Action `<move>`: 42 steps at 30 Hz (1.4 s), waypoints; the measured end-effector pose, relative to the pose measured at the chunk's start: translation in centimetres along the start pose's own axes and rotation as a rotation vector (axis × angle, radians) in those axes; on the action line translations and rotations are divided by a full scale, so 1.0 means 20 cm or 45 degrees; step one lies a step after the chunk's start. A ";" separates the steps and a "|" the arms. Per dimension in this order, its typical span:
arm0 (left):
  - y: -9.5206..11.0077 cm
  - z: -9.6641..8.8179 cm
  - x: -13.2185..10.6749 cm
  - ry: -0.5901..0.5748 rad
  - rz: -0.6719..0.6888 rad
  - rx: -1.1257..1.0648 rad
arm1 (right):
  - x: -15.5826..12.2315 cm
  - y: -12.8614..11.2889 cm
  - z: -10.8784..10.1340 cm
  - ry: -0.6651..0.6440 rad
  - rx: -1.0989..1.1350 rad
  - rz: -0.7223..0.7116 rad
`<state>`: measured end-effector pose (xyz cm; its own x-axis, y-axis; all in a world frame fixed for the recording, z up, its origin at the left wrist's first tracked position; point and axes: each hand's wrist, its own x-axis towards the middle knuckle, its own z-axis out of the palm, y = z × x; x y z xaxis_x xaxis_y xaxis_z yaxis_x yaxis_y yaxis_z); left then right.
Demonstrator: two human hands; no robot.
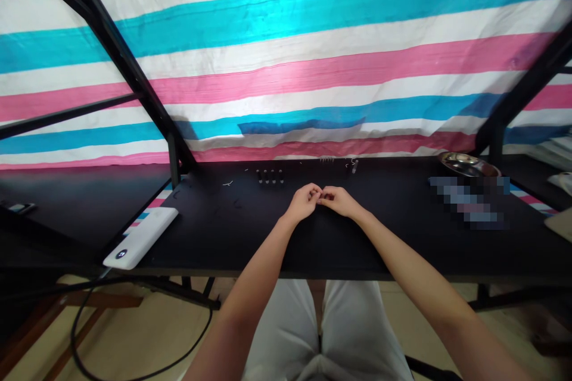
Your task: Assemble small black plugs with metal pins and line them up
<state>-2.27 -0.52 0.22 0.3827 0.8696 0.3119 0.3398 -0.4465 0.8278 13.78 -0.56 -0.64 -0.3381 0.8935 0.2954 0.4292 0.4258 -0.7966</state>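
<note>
My left hand point(305, 200) and my right hand point(339, 200) meet fingertip to fingertip above the middle of the black table point(214, 232). Both are closed in a pinch, and whatever lies between the fingers is too small or hidden to name. Just beyond my left hand stands a row of several small dark cylinders point(270, 177) with lighter ends. Farther back is a line of tiny light pieces point(326, 159). A small grey cylinder point(354, 166) sits by some curly white scraps point(347, 165), beyond my right hand.
A white power bank point(142, 238) with a cable point(77, 321) lies at the table's left edge. At the back right is a shiny metal bowl point(469, 165), with a blurred-out patch before it. Black frame posts point(129, 65) and a striped sheet point(313, 71) rise behind.
</note>
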 end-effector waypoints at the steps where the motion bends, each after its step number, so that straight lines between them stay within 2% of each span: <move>1: 0.00 0.00 0.00 -0.001 0.001 -0.005 | 0.00 0.00 0.00 0.002 0.007 0.005; 4: 0.02 0.00 -0.01 0.051 0.007 -0.064 | 0.01 0.00 0.00 0.047 0.006 -0.002; 6: 0.02 0.00 -0.01 0.114 0.015 -0.096 | 0.02 0.03 -0.03 0.171 -0.045 0.007; 9: 0.01 0.00 -0.01 0.167 0.034 -0.047 | 0.03 0.11 -0.13 0.456 -0.229 0.077; 13: 0.00 0.00 -0.02 0.131 0.049 0.105 | 0.05 0.24 -0.29 0.597 -0.624 0.279; 16: -0.01 0.01 -0.02 0.091 0.065 0.185 | 0.07 0.29 -0.37 0.558 -0.782 0.406; 20: -0.01 0.02 -0.03 0.070 0.048 0.238 | 0.12 0.32 -0.39 0.469 -0.862 0.532; 25: 0.00 0.01 -0.03 0.057 0.030 0.266 | 0.16 0.35 -0.39 0.417 -0.919 0.545; 34: 0.02 0.01 -0.03 0.008 0.053 0.272 | 0.17 0.39 -0.39 0.420 -0.865 0.542; 42: 0.04 0.00 -0.04 -0.017 0.029 0.288 | 0.17 0.38 -0.35 0.497 -0.824 0.625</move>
<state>-2.24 -1.52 0.54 0.4032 0.8567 0.3218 0.5146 -0.5030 0.6944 21.77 6.72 -2.09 0.2653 0.9306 0.2522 0.8777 -0.1249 -0.4627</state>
